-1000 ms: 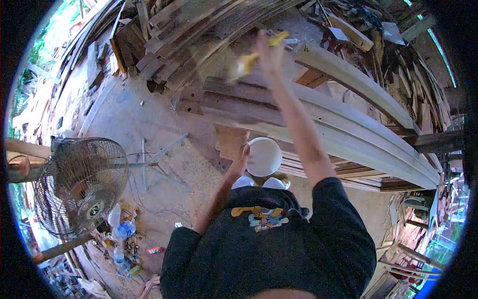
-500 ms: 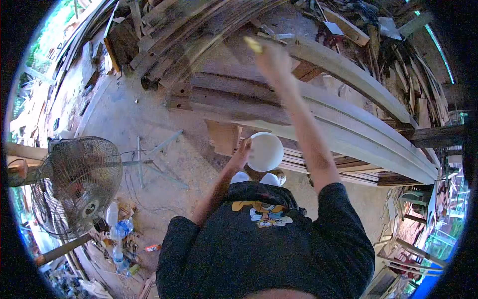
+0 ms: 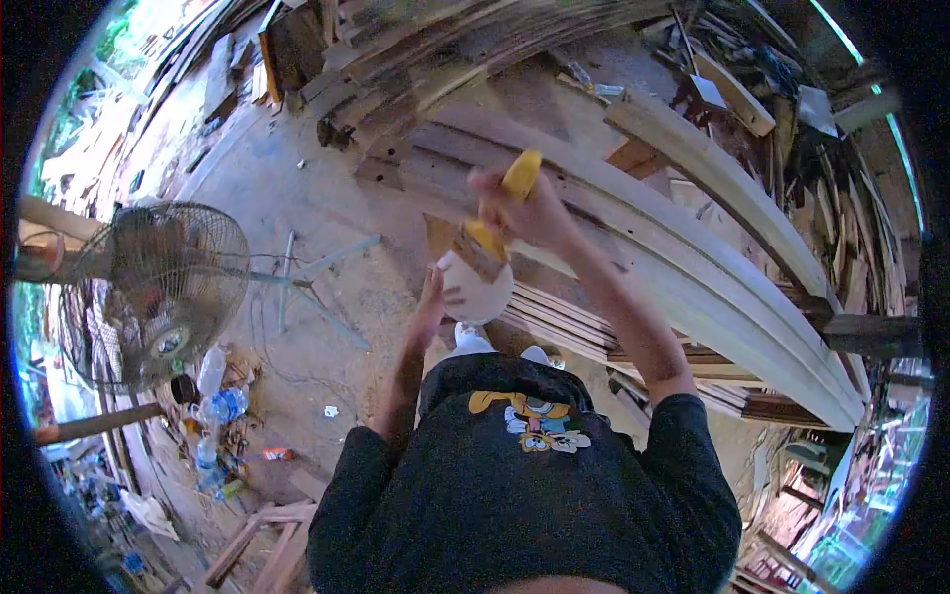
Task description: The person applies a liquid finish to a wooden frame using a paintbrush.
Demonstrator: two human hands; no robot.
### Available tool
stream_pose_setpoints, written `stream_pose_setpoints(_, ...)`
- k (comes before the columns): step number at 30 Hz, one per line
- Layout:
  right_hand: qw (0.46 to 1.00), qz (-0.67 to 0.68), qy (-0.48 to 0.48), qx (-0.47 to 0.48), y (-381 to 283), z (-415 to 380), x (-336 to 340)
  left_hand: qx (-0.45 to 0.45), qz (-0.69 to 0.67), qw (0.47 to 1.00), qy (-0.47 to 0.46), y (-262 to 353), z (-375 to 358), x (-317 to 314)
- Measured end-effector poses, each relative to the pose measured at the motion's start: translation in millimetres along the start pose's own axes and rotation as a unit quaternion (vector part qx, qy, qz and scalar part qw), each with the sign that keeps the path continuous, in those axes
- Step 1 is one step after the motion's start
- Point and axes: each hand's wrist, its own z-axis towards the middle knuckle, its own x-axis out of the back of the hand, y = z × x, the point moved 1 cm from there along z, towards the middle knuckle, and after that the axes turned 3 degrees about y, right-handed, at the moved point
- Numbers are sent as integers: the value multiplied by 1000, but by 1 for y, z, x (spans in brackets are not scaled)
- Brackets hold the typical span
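Holding one brush [image 3: 485,238] in the right hand [image 3: 520,210], with the grip wrapped firmly round its yellow handle, just beyond the bowl. Pointing the brush's lower end down over the bowl's far rim; too blurred to tell whether touching inside. Holding one white bowl [image 3: 480,300] in the left hand [image 3: 429,305], with the grip narrow on its left side, above two feet in white [image 3: 468,340]. Just beyond the bowl, one brown panel [image 3: 436,238], partly hidden. Close on the bowl's right, several thin slats [image 3: 564,322], too tightly stacked to count surely. Beyond and right of the bowl, a stack of long planks [image 3: 683,277], with two dark holes at the left end; farther out on that side, one curved beam [image 3: 708,153]. Well to the bowl's left, one fan [image 3: 163,287] with a wire cage; between it and the bowl, one thin-legged stand [image 3: 332,259] on the floor [image 3: 297,198]. To the bowl's left and nearer the body, at least three plastic bottles [image 3: 226,405], one orange packet [image 3: 278,454] and one white scrap [image 3: 331,411]. Far beyond the bowl, heaped timber [image 3: 435,59], too jumbled to count.
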Motion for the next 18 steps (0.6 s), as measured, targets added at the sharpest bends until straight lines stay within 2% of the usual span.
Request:
stream_pose_setpoints(3, 994, -54, -95, 12, 42, -11, -21, -13, -44, 999, -5, 9, 4, -6)
stream_pose_setpoints(4, 960, -147, -129, 199, 67, -7, -30, -16, -46, 999, -2, 12, -2, -9)
stream_pose_setpoints(5, 883, -232, -156, 378, 79, -5, -36, -46, -18, 998, 36, 19, -11, -13)
stream_pose_setpoints(6, 881, -232, -159, 380, 74, -10, -40, -74, 9, 994, 73, 25, -18, -18)
stream_pose_setpoints(8, 971, -122, -148, 146, 64, -24, -48, -44, -8, 992, 114, 26, -12, -16)
stream_pose_setpoints(10, 972, -78, -128, 178, 66, -7, -44, -39, -38, 996, 68, 17, -4, 0)
stream_pose_setpoints(12, 986, 108, -124, -2, 51, 12, -31, -55, -81, 995, 28, 14, -15, 14)
stream_pose_setpoints(14, 992, 113, -56, 25, 8, 45, -25, -76, -118, 990, 4, 13, -25, 23)
stream_pose_setpoints(16, 982, 144, -104, 59, -33, 75, -26, -51, -101, 986, 122, 12, -30, 34)
stream_pose_setpoints(17, 982, 143, -107, 59, -33, 96, -30, -34, -114, 984, 132, -3, -22, 47)
stream_pose_setpoints(18, 988, 77, -110, 72, -29, 119, -40, -35, -117, 983, 134, -7, -20, 51)
